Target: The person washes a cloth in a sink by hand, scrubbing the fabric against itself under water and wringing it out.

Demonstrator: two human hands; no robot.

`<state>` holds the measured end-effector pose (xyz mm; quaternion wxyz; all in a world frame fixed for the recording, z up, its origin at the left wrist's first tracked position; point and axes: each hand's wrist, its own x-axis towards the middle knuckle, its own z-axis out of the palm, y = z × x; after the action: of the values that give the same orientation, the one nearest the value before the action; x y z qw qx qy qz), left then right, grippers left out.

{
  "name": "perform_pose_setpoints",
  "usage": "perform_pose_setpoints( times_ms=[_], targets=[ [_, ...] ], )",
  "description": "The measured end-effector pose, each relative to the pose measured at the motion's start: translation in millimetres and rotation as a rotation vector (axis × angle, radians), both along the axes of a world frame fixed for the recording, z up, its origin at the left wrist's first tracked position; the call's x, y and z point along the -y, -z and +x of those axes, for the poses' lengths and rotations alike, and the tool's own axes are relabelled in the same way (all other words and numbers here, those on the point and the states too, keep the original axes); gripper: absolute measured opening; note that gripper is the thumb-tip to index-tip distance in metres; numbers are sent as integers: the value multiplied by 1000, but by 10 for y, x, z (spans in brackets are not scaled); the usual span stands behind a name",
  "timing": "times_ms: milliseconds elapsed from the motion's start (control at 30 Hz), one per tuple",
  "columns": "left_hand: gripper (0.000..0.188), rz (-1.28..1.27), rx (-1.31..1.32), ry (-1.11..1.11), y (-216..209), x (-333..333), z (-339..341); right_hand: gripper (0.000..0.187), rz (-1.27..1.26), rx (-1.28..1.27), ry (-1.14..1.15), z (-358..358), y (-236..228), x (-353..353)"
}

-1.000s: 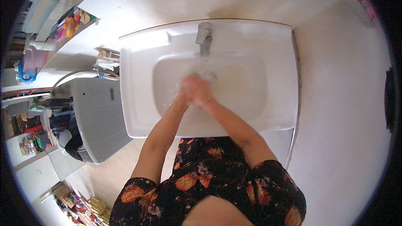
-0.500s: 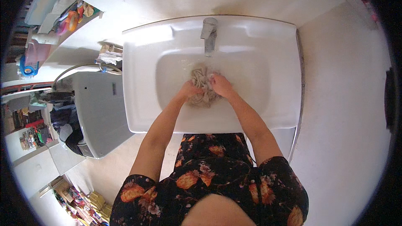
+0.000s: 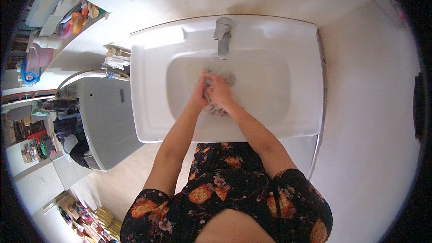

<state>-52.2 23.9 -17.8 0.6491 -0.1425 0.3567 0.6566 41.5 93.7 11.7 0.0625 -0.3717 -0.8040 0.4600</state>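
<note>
"So, how do the hands stand?"

"The person's bare left hand point(image 3: 201, 93) and bare right hand point(image 3: 219, 91) are together, clamped on a crumpled, grey-brown, wet-looking cloth point(image 3: 216, 110) — partly caught between them, partly spilling out below, toward the person. How hard they press, one cannot tell."

"And the step?"

"Probably squeezing or rubbing the cloth, low in the wide, glossy white basin point(image 3: 270, 94). The next move likely calls for a fresh hold on the loose folds."

"Is there room?"

"More to the right, where the basin's floor runs open to its wall; the left wall stands nearer. Ahead, the grey metal tap point(image 3: 224, 40) juts over the back edge — hands lifted forward could knock it."
</note>
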Motion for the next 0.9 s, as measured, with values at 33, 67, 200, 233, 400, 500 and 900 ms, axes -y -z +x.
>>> perform_pose_setpoints(
  times_ms=[33, 67, 200, 233, 400, 500, 900],
  targets=[
    [43, 83, 27, -12, 72, 128, -99, 41, 45, -96, -62, -67, -208, 165],
    [45, 170, 51, -20, 120, 187, -154, 35, 93, -194, -121, -122, -420, 319],
    [51, 76, -250, 53, 222, 73, -222, 20, 234, -269, -205, -207, -643, 202],
    [52, 51, -331, 66, 217, 54, -265, 19, 212, -284, -109, -202, -601, 55],
    [51, -148, -657, 391, -897, -170, -333, 31, 82, 209, 292, 768, 176, -863],
    [62, -212, -1176, 465, -959, 1, -703, 36, 384, 318, 55, 1189, 262, -1215],
    [68, -59, -22, -170, -485, 149, -159, 53, -29, -55, -55, -248, 61, 61]
  ],
)
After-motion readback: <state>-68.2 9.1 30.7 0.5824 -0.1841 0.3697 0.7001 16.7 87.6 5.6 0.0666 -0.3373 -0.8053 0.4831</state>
